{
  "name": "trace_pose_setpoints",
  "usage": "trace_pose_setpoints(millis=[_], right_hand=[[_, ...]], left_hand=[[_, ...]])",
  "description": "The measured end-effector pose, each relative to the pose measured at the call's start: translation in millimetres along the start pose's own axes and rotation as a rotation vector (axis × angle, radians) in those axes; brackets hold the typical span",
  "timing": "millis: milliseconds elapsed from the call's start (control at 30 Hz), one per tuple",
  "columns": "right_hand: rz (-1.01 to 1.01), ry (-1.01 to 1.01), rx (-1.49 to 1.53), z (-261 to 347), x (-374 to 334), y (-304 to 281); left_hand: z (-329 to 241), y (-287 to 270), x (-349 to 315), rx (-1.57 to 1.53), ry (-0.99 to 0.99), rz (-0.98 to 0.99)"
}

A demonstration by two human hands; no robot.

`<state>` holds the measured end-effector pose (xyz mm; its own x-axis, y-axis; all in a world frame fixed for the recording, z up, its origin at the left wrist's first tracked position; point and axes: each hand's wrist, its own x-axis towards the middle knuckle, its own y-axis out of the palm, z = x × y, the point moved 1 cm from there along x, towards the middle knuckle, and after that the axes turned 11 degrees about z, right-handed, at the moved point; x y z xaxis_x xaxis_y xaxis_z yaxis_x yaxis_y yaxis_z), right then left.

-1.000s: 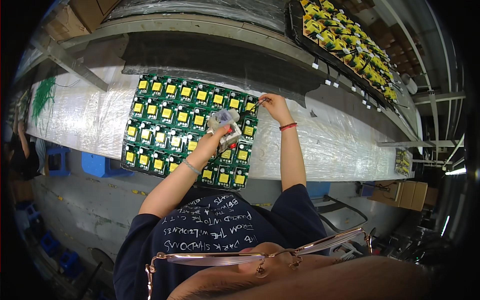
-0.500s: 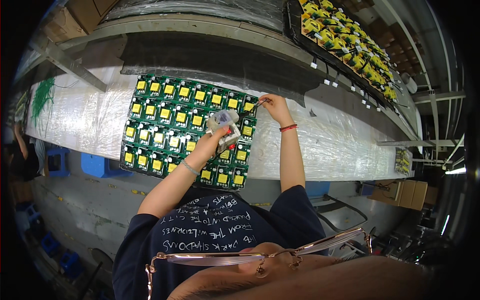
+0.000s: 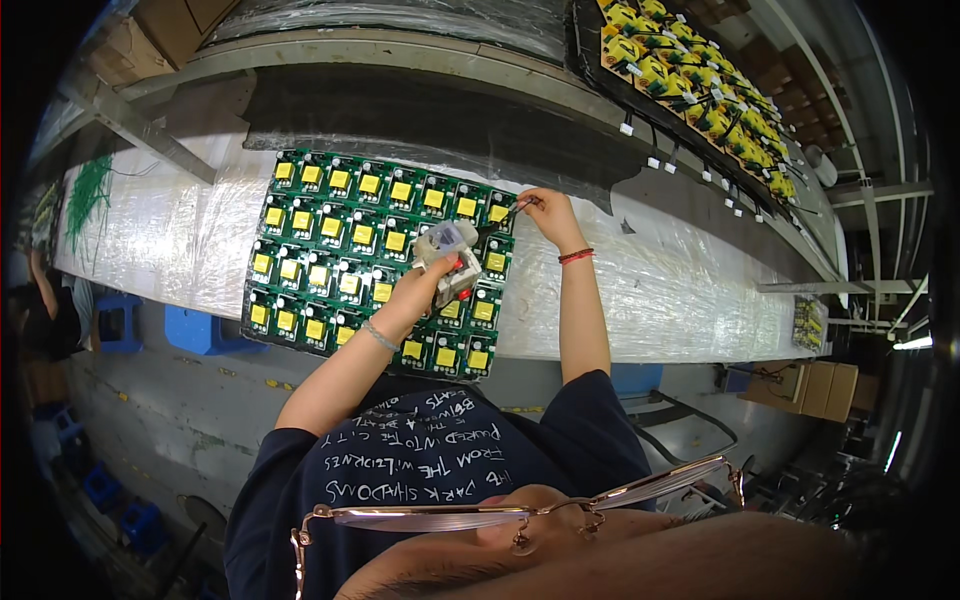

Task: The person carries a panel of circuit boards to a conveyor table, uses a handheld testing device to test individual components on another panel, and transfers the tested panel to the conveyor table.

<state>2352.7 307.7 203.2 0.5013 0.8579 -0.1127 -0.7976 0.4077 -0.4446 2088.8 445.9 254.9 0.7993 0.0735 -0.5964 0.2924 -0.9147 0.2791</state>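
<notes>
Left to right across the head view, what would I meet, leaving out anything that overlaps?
Green wires → green circuit boards in rows → right hand → cardboard boxes at far right.

Workshop in grey and blue

A long workbench [image 3: 690, 300] wrapped in shiny film crosses the room; a black sheet [image 3: 370, 115] lies along its far side; above runs a metal shelf beam [image 3: 420, 56], with a slanting strut [image 3: 145, 133] at left; cardboard boxes [image 3: 125, 45] sit at upper left, brown cartons [image 3: 815, 388] at right; a metal upright [image 3: 868, 215] rises near the right edge; blue stools [image 3: 195, 328] stand on the grey floor [image 3: 150, 400], which carries a broken yellow line [image 3: 278, 385]; bright light strips [image 3: 913, 343] glow at the right, where the surroundings fall dark.
</notes>
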Motion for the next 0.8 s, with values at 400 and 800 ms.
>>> trace_pose_setpoints(millis=[400, 800], right_hand=[[-0.022, 0.008, -0.141, 11, 1, 1], [0.006, 0.024, -0.062, 46, -23, -6]], left_hand=[[-5, 3, -3, -0.021, -0.036, -0.021], [-11, 2, -18, -0.046, -0.045, 0.021]])
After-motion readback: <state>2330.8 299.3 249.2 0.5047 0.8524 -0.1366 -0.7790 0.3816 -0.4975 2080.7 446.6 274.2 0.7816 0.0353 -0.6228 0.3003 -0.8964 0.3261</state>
